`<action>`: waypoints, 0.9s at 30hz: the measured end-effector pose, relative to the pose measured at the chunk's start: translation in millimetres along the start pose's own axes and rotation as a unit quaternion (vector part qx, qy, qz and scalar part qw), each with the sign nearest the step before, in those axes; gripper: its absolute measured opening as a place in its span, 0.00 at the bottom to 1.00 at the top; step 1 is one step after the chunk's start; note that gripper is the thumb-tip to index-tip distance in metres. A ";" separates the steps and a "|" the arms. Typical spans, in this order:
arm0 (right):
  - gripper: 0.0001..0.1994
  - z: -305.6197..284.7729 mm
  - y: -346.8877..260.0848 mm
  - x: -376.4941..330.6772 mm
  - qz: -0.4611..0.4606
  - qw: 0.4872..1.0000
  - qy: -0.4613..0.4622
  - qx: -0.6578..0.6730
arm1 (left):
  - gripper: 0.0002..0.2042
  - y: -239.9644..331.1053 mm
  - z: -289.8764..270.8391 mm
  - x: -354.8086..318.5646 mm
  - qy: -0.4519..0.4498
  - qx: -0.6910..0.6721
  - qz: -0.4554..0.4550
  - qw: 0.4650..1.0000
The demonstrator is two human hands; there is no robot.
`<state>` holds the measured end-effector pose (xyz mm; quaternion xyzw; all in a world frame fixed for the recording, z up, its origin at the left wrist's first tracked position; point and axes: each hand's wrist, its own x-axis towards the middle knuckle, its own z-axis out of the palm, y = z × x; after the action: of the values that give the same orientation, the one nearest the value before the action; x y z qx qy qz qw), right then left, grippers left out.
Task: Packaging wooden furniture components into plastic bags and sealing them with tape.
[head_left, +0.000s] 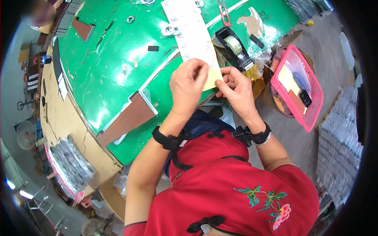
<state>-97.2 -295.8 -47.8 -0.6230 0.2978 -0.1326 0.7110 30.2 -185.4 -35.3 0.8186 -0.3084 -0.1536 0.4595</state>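
Observation:
A long sticker sheet (193, 33) lies on the green table, white over most of its length with a bare yellow strip (214, 75) at its near end. My right hand (238, 90) pinches the near right corner of that yellow strip between thumb and fingers. Over the sheet's left edge, my left hand (188, 84) is closed with thumb and fingertips together. Whatever may be between those fingertips is too small to make out. A brown panel (128, 118) with a pale edge lies left of my left hand. A black tape dispenser (235, 49) stands just beyond my right hand.
Red-handled thread snips (224, 13) lie beyond the dispenser. Plastic-wrapped metal parts (170, 30) rest by the sheet. A second brown piece (82, 29) is at the far left. At the right, a pink basket (317, 92) holds papers and a black object. Wrapped stacks (340, 133) stand further right.

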 end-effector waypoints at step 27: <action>0.21 117.5 -33.8 -68.0 0.004 0.920 -0.391 0.043 | 0.22 -6.7 -148.7 -203.8 0.231 0.006 0.026 0.973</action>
<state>-75.5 -169.2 7.8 -0.5927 -0.0073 0.1112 0.7977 -43.3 46.7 31.4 0.8264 -0.2158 0.0537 0.5173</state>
